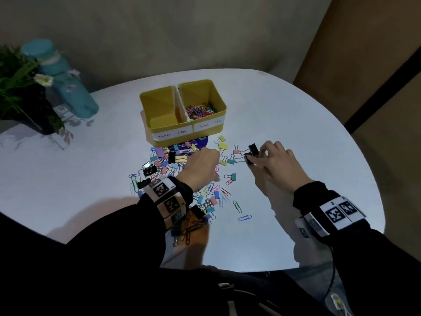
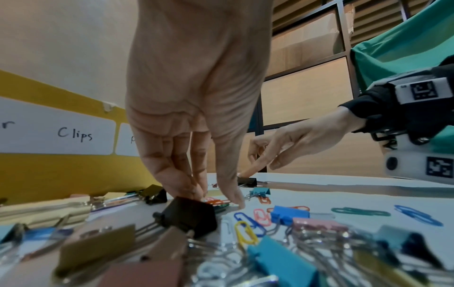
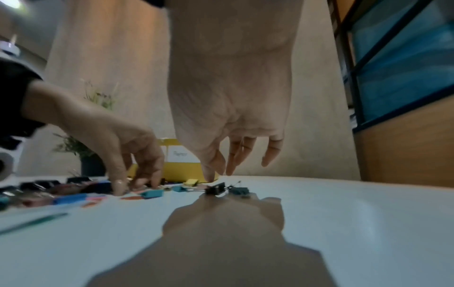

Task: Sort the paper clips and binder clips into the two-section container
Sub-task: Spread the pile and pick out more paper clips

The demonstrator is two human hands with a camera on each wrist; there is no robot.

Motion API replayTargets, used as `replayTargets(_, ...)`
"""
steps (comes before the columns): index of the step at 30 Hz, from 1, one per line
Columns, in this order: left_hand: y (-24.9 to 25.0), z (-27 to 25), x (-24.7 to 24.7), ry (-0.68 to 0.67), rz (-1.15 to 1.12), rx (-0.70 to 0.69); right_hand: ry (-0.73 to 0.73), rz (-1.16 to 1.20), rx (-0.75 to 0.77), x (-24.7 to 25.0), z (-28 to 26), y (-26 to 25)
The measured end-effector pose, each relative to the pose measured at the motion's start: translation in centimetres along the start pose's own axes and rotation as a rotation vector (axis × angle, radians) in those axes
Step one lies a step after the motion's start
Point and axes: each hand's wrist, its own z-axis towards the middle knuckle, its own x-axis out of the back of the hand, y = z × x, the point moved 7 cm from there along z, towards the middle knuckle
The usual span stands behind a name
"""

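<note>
A yellow two-section container [image 1: 211,133] stands at the table's middle, labelled "Binder Clips" on the left and "Paper Clips" on the right. Coloured paper clips [image 1: 200,109] lie in the right section; nothing shows in the left one. A mixed pile of clips [image 1: 168,160] spreads in front of it. My left hand [image 2: 216,198] reaches down into the pile, its straight fingers and thumb touching the table either side of orange and green paper clips [image 2: 217,202]. My right hand [image 1: 257,156] hovers over two black binder clips [image 1: 249,159], one fingertip resting on a clip [image 2: 247,181] and gripping nothing.
A teal bottle [image 1: 61,80] and a potted plant [image 1: 20,92] stand at the back left. A purple disc [image 1: 196,142] lies under the container's front. Loose paper clips [image 1: 245,217] lie nearer me. A large black binder clip [image 2: 189,215] sits just behind my left fingers.
</note>
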Motion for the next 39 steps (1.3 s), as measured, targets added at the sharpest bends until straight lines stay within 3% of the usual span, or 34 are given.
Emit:
replayTargets(4,0.6,-0.2,-0.5,-0.046,-0.061,-0.021,-0.045,0.012,0.061,-0.5,0.0,-0.7)
replayTargets(8,1.0,-0.7,-1.1,-0.056,-0.069,-0.034,0.125,0.195,-0.181,0.7,-0.2,3.3)
replayTargets(10,1.2,-0.7,-1.2,-0.039,-0.077,-0.024,0.087,0.141,-0.259,0.1,-0.2,5.0)
replayTargets(16,1.5,-1.1,-1.4,-0.140,-0.087,-0.074,0.091,0.231,-0.119,0.7,-0.8,1.4)
replayTargets(21,0.1,-1.1,-1.1,-0.083,-0.168,-0.068,-0.071,-0.069,0.088,-1.8,-0.7,-0.7)
replayTargets(32,-1.7,-0.4,0.2,0.116,-0.159,-0.040,0.111,0.030,-0.017,0.5,-0.5,0.1)
replayTargets(39,0.1,0.3,0.3,0.166,-0.052,-0.072,0.035,0.052,-0.017,-0.7,-0.4,-0.3)
